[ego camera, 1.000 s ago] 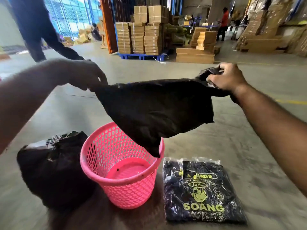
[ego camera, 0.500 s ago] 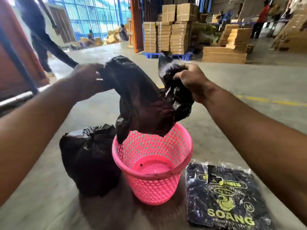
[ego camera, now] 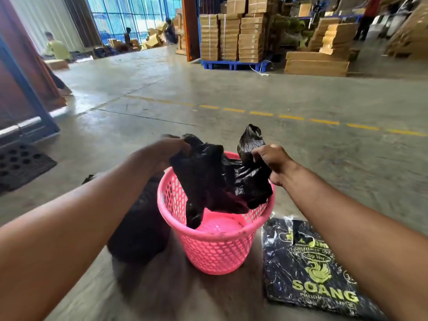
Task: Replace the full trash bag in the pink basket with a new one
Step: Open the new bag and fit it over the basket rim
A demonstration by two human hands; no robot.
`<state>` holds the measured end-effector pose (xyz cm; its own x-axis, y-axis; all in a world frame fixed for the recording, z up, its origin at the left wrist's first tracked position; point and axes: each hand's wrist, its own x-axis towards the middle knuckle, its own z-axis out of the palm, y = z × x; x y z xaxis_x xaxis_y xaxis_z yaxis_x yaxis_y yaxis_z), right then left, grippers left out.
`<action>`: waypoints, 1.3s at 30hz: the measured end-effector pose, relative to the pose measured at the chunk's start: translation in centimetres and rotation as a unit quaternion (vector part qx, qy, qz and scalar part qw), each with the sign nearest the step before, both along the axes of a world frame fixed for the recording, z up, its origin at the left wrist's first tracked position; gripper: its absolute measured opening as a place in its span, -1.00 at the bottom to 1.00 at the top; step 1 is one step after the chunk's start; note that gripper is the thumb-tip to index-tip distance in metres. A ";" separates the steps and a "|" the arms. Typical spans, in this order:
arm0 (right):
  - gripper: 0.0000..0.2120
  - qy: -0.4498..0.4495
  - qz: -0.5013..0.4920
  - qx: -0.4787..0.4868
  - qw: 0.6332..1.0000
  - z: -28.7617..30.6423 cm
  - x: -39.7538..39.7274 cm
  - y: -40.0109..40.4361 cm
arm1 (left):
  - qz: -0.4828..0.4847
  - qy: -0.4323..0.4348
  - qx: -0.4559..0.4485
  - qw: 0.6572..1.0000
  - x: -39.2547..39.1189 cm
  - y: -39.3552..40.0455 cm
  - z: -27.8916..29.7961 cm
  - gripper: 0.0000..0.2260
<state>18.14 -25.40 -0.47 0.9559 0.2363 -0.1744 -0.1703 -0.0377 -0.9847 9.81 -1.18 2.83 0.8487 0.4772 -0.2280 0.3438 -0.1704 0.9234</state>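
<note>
Warehouse concrete floor (ego camera: 301, 158) all around me, with a dashed yellow line (ego camera: 291, 117) crossing it further out. My left hand (ego camera: 166, 150) is closed on one top corner of the new black trash bag (ego camera: 208, 181), and my right hand (ego camera: 273, 162) is fisted around the other corner, a loose tuft of plastic sticking up just past the knuckles. So both hands are gripping the bag, one at each side of its mouth, right above the far rim of the pink basket (ego camera: 217, 251).

The bag is crumpled and only partly open. Most of it hangs down inside the basket, with one tail nearly reaching the bottom on the left side; I can't tell if it actually touches. The pink floor of the basket shows under it, so it's not lined.

Just left of the basket, touching or close to it, sits the full black trash bag (ego camera: 141, 228), mostly hidden behind my left forearm. On the right, near me, lies a flat pack of black bags (ego camera: 308, 269) in clear wrap with yellow "SOANG" print, beside the basket but apart from it.

Way out back: stacked cardboard boxes (ego camera: 231, 35) on a blue pallet (ego camera: 234, 64), and a few people, too blurry to say more.
</note>
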 end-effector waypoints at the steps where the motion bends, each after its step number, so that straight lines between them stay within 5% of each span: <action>1: -0.80 0.005 0.006 -0.005 1.000 -0.2 0.4 -0.7 | -0.006 0.009 0.041 0.999 0.1 0.4 -0.5 -0.56; 4: -0.92 0.052 0.049 0.040 0.997 -0.2 1.1 -1.9 | -0.033 0.048 0.150 0.987 -0.2 1.0 -1.7 -0.50; 8: -0.91 0.056 0.032 0.060 0.996 -2.3 1.9 -1.1 | -0.091 0.087 -0.012 0.992 -0.8 1.2 -3.0 -0.52; 11: -0.84 -0.012 0.034 0.048 0.998 -3.8 1.6 0.3 | -0.055 0.040 -0.027 0.997 -0.5 0.9 -4.2 -0.78; 15: -0.80 -0.078 0.046 0.002 0.996 -4.8 1.8 0.9 | 0.004 -0.059 0.189 0.980 -0.1 1.4 -5.1 -0.80; 19: -0.73 -0.232 0.049 -0.203 0.950 -5.3 2.1 -0.9 | -0.115 -0.097 0.436 0.887 -2.0 2.7 -5.3 -0.80; 21: -0.71 -0.250 0.093 -0.233 0.935 -5.1 1.8 -2.6 | -0.128 -0.079 0.392 0.908 -3.3 3.1 -5.6 -0.64; 24: -0.70 -0.198 0.207 -0.144 0.947 -4.2 0.8 -4.7 | -0.128 -0.079 0.167 0.974 -4.3 3.2 -6.1 -0.55; 26: -0.75 -0.160 0.249 -0.102 0.950 -3.2 0.4 -5.4 | -0.130 -0.042 0.094 0.986 -4.6 3.2 -6.1 -0.52; 29: -0.83 -0.179 0.290 -0.124 0.932 -1.7 0.0 -6.1 | -0.150 -0.030 0.082 0.985 -5.2 3.0 -5.4 -0.38; 33: -0.86 -0.288 0.335 -0.192 0.876 0.0 -0.6 -7.9 | -0.190 -0.099 0.089 0.973 -8.1 3.4 -3.9 -0.79; 39: -0.80 -0.385 0.377 -0.255 0.803 -1.6 -4.4 -12.3 | -0.174 -0.168 0.193 0.951 -15.1 3.6 -7.3 -0.61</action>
